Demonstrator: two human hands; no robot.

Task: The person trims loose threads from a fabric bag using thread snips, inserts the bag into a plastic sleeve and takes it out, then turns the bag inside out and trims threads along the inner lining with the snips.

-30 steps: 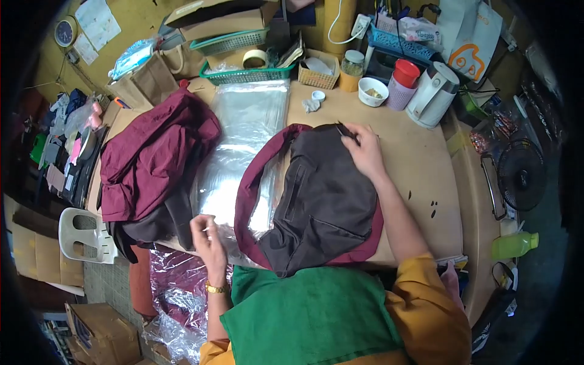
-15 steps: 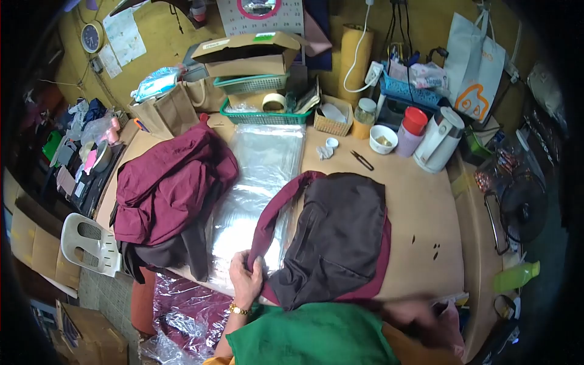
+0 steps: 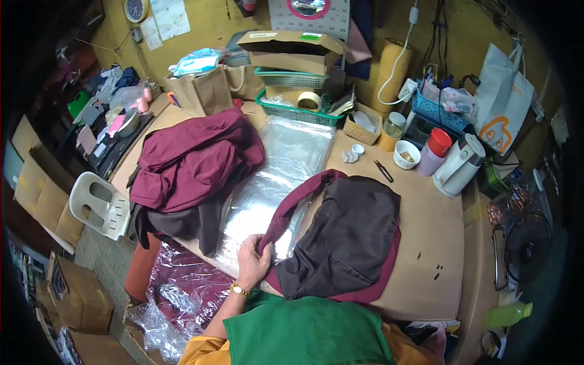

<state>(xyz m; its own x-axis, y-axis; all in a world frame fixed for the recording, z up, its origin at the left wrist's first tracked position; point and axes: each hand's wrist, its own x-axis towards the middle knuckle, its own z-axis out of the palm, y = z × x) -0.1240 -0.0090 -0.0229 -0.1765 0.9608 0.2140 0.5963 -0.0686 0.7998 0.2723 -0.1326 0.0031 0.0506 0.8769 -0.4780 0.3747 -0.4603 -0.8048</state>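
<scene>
My left hand [image 3: 253, 263], with a gold watch at its wrist, is closed round the lower end of the maroon strap of a bag [image 3: 347, 234]. That bag lies with its dark lining outward and maroon cloth showing at its right and lower edges. Its strap curves over a stack of clear plastic sleeves [image 3: 298, 143]. To the left is a heap of maroon and dark cloth [image 3: 194, 161]. Small black snips [image 3: 383, 171] lie beyond the bag. My right hand is out of view; only the orange sleeve on that side shows at the bottom.
Green baskets [image 3: 298, 113] under a cardboard box, a wicker basket [image 3: 363, 124], a jar [image 3: 393, 130], a white bowl [image 3: 406, 156], a red-lidded cup [image 3: 437, 149] and a kettle [image 3: 460, 165] line the table's back. A white chair [image 3: 100, 207] stands left; plastic-wrapped maroon goods [image 3: 185, 283] lie below.
My right hand has let go of the snips, now on the table, and has dropped out of view. My left hand has taken hold of the strap. The view has shifted.
</scene>
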